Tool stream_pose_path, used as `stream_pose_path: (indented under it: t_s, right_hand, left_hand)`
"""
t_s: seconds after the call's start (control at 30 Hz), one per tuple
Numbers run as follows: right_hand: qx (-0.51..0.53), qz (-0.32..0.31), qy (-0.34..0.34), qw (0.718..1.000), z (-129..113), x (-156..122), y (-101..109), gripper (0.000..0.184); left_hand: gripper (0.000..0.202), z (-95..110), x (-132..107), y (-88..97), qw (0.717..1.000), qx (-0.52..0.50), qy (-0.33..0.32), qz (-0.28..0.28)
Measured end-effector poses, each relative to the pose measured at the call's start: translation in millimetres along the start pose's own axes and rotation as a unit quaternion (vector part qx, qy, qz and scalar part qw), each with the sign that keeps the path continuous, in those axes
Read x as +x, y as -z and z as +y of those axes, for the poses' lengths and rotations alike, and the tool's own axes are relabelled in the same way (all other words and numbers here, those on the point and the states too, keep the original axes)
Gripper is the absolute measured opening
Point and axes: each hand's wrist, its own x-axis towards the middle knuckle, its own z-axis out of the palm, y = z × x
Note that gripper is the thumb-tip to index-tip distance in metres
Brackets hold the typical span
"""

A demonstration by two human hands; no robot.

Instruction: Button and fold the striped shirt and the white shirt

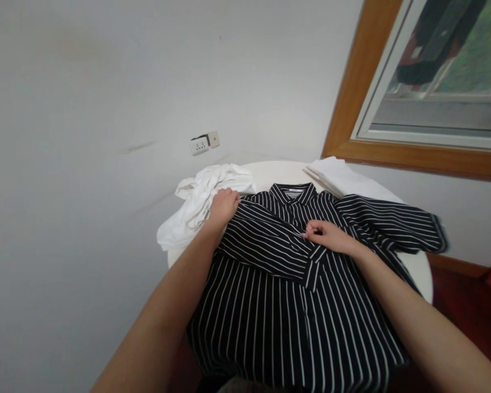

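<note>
A black shirt with white stripes (pixel 265 311) lies spread front side up, collar at the far side, its lower part reaching past the near edge of the table. One sleeve is folded across the chest, its cuff near the middle; the other stretches out to the right over the table's edge. My left hand (pixel 225 204) is closed on the shirt at the shoulder of the folded sleeve. With fingers pinched, my right hand (pixel 327 236) grips the upper edge of that same sleeve near the cuff.
A round white table (pixel 265 172) stands against the wall. Crumpled white cloth (pixel 204 191) lies at its back left, and folded white cloth (pixel 352 177) at its back right. A wall socket (pixel 199 145) is above the table; a wood-framed window (pixel 425 155) is at the right.
</note>
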Motion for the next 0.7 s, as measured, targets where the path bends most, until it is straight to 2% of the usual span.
stream_pose_path:
  t_s: [0.1,0.17,0.4,0.53,0.7]
  right_hand:
    - [0.013,-0.001,-0.001,1.000,2,0,-1,0.027]
    - [0.002,0.011,-0.007,1.000,4,2,-2,0.024]
    - [-0.158,0.135,-0.016,0.978,9,7,-11,0.015]
    - [-0.187,0.143,-0.023,0.972,11,9,-12,0.012]
    - [-0.192,0.164,-0.012,0.968,15,10,-12,0.007]
  left_hand:
    - [0.026,-1,2,-0.7,0.998,-0.020,0.043,0.034]
    - [0.027,1,3,-2.8,0.997,-0.026,0.065,0.036]
    - [0.032,10,-1,-7.5,0.993,-0.006,0.114,0.024]
    - [0.034,9,-1,-7.4,0.991,-0.024,0.123,0.035]
    - [0.033,9,4,-12.0,0.979,-0.061,0.194,0.019]
